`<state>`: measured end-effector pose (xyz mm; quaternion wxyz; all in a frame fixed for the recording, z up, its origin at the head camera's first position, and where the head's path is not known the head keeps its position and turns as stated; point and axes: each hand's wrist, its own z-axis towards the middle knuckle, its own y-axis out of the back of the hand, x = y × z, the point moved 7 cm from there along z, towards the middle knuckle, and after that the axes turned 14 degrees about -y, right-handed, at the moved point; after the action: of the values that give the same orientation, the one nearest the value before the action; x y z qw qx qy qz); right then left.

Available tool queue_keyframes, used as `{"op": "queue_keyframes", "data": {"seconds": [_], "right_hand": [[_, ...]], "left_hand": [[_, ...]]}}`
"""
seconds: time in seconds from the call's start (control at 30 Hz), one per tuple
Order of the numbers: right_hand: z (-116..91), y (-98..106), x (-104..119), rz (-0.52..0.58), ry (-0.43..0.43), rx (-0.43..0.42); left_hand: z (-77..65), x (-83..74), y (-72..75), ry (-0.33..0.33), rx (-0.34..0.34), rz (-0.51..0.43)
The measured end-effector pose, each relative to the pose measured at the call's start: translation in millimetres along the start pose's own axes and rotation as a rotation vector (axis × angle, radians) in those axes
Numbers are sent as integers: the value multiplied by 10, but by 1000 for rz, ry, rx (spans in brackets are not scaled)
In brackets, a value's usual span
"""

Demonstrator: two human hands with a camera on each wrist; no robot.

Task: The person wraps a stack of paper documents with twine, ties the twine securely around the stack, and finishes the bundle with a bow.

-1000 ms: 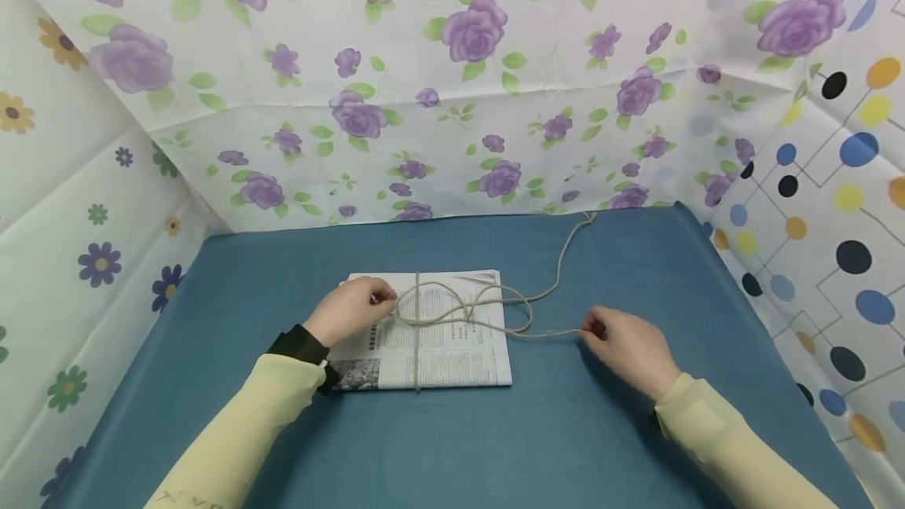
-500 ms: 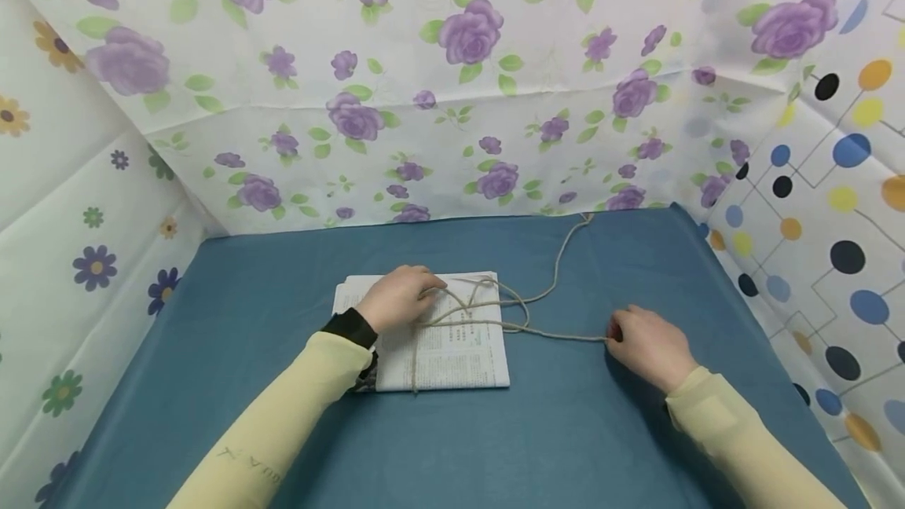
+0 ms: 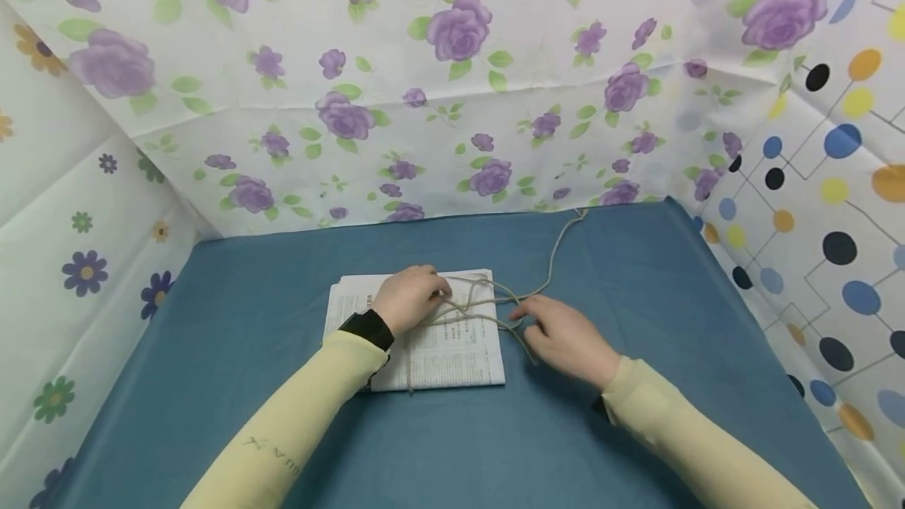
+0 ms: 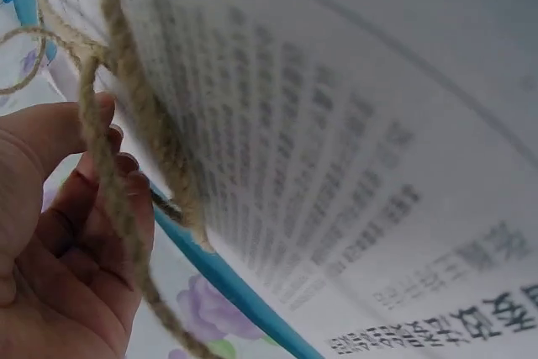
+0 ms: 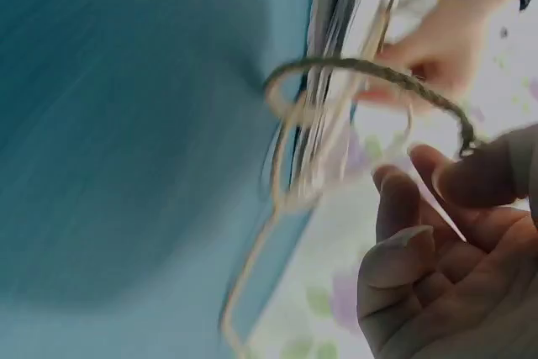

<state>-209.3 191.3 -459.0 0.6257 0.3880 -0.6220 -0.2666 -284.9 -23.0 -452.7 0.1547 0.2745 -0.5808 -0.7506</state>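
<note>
A folded stack of newspapers [image 3: 452, 352] lies on the blue cloth, with jute twine [image 3: 488, 319] tied round it and looped loosely over its top. My left hand [image 3: 410, 298] is over the stack's upper middle. Thumb and fingertips there pinch the twine [image 4: 91, 111] beside a crossing. Right of the stack, my right hand [image 3: 569, 340] reaches to the loops, its fingers loosely bent and its fingertips near the twine. In the right wrist view, one end of the twine [image 5: 395, 77] arches to just above the thumb, with no grip on it visible.
Blue cloth [image 3: 283, 273] covers the table. From the stack, a further length of twine [image 3: 555, 250] runs to the table's back edge. A flowered sheet [image 3: 396, 45] hangs behind; patterned sheets stand at both sides.
My left hand has moved right over the newspapers. My right hand first drew the twine end rightward, then let it go and moved left to the loops; the end now lies beside the stack.
</note>
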Motion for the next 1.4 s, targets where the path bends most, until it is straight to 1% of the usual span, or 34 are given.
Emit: {"op": "queue_keyframes", "data": {"seconds": [0.07,0.1,0.23,0.33,0.43,0.5,0.6,0.73,0.83,0.93,1.0,1.07,1.17,1.23,1.33,1.4], "right_hand": [[87,-120,88,38,-17,45],[130,-173,116,37,-20,49],[274,-324,164,-39,-14,21],[345,-398,171,-120,8,10],[389,-442,172,-149,29,27],[393,-443,172,-145,35,40],[352,-396,162,-138,46,32],[227,-239,98,-138,82,-33],[133,-97,10,-150,100,-80],[61,49,-109,-139,82,-105],[20,145,-195,-125,63,-126],[-22,222,-283,-112,36,-135],[-80,291,-406,-86,-9,-126],[-114,316,-470,-73,-36,-119],[-151,332,-517,-56,-60,-119],[-168,322,-519,-53,-57,-122]], "left_hand": [[-24,-1,39,2,-20,-15],[-37,-1,66,8,-24,-28],[-103,27,207,41,-43,-59],[-185,83,325,88,-55,-96],[-302,166,406,142,-72,-152],[-385,227,434,178,-85,-190],[-496,315,441,206,-99,-214],[-613,383,417,223,-94,-212],[-687,405,379,254,-64,-213],[-742,425,328,300,-23,-226],[-752,422,297,310,4,-229],[-731,403,278,296,20,-217],[-642,324,269,221,31,-191],[-547,244,255,154,36,-173],[-381,79,198,23,51,-143],[-283,-49,134,-67,60,-124]]}}
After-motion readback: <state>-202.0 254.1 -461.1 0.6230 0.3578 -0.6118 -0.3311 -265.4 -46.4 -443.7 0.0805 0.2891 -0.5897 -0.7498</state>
